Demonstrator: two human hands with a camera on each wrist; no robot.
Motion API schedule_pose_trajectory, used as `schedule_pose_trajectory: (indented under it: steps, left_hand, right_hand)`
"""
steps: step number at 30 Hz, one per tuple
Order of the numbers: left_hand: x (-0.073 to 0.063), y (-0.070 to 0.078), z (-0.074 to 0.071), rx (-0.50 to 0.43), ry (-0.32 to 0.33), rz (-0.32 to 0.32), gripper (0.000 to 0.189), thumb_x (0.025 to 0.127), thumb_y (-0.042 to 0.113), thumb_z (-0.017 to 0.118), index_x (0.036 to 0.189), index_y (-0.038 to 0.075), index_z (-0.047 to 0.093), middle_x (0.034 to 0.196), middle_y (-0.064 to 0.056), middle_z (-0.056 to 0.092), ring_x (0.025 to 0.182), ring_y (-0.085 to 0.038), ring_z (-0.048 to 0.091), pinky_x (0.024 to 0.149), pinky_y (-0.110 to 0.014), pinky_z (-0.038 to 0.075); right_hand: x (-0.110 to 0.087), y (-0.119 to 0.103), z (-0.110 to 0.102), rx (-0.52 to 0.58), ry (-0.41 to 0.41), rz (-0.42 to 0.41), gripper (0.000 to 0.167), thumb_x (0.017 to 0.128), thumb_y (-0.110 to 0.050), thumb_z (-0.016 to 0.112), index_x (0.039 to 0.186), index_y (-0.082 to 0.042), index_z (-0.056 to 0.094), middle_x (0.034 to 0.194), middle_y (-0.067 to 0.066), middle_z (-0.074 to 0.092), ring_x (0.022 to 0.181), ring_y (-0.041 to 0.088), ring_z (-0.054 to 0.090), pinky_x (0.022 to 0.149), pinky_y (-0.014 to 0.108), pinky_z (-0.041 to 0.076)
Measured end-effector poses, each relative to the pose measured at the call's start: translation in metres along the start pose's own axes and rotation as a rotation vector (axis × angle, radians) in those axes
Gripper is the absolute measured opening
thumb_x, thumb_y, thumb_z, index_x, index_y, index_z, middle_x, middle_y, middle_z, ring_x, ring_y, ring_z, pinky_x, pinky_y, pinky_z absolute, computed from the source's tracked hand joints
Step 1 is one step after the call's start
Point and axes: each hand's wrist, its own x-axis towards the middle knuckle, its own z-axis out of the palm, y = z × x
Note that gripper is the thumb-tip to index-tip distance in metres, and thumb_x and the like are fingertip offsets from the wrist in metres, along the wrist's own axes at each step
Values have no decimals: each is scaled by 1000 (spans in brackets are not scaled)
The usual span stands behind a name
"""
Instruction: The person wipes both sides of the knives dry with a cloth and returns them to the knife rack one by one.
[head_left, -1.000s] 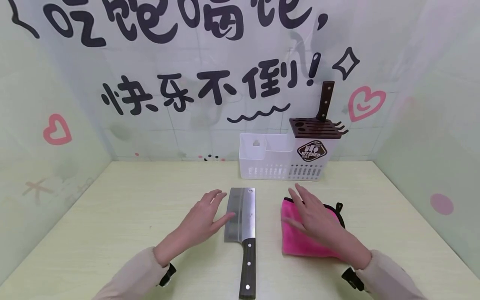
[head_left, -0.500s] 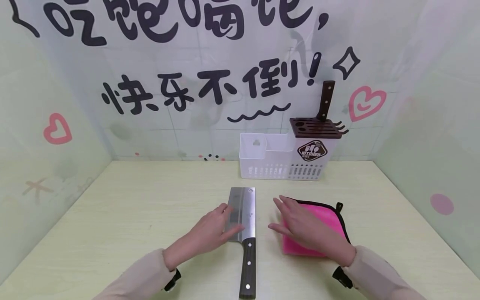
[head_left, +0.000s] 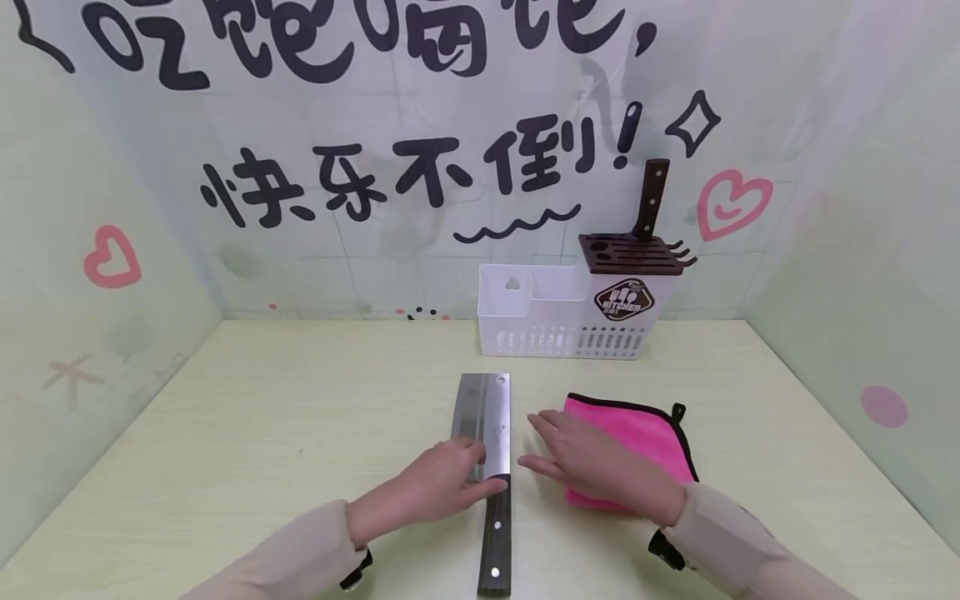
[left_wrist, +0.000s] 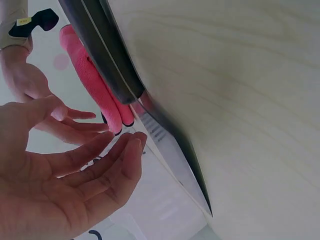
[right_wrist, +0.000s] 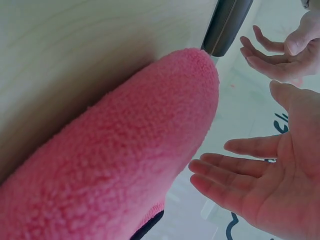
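Note:
A cleaver [head_left: 497,425] lies flat on the table, its dark riveted handle [head_left: 495,542] toward the person. My left hand [head_left: 438,483] is over the lower blade and the start of the handle, fingers loosely bent. In the left wrist view the left hand [left_wrist: 85,185] is apart from the cleaver, with nothing in its fingers. A folded pink cloth [head_left: 637,433] with black edging and a hanging loop lies to the right. My right hand [head_left: 581,458] hovers over its left part, fingertips past its left edge. The right wrist view shows that hand [right_wrist: 265,180] above the cloth, fingers extended, holding nothing.
At the back of the table [head_left: 300,375] stands a white perforated holder [head_left: 532,333] with a brown slotted top [head_left: 633,254]. A knife handle [head_left: 652,200] sticks up from it. Printed walls close in the back and both sides.
Both hands have moved nearer the person. The left has also gone right, from beside the blade to over the handle's start; the right has shifted left across the cloth. Cleaver and cloth stay put.

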Motion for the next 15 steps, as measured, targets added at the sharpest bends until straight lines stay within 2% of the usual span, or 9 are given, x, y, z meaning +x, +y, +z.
schedule_pose_trajectory:
  steps: [4,9,12,15]
  left_hand:
    - [0,3,4,6,-36,-5,36,83,39,58,73,5,54,63,4,46,51,-4,37,44,-18,34]
    - [1,6,8,23,-60,-1,36,83,38,60,65,8,50,58,5,39,49,-5,35,42,-18,31]
    - [2,8,8,23,-79,-9,37,83,37,60,63,8,48,57,5,39,47,-5,35,40,-18,32]
    - [3,10,10,28,-98,-29,38,83,38,60,61,9,46,55,5,39,45,-5,36,39,-18,31]
  right_hand:
    - [5,-4,3,-19,-13,-41,59,90,-42,46,119,8,49,110,19,57,101,28,56,85,37,46]
    - [9,-7,6,-48,-28,-79,54,89,-41,47,113,7,54,100,16,60,91,25,59,78,34,49]
    - [11,-8,9,-58,-30,-84,48,88,-41,48,101,5,58,87,11,60,77,19,57,68,29,50]
    - [13,-8,12,-52,-27,-83,41,87,-41,50,86,-1,59,75,5,55,65,12,50,58,24,46]
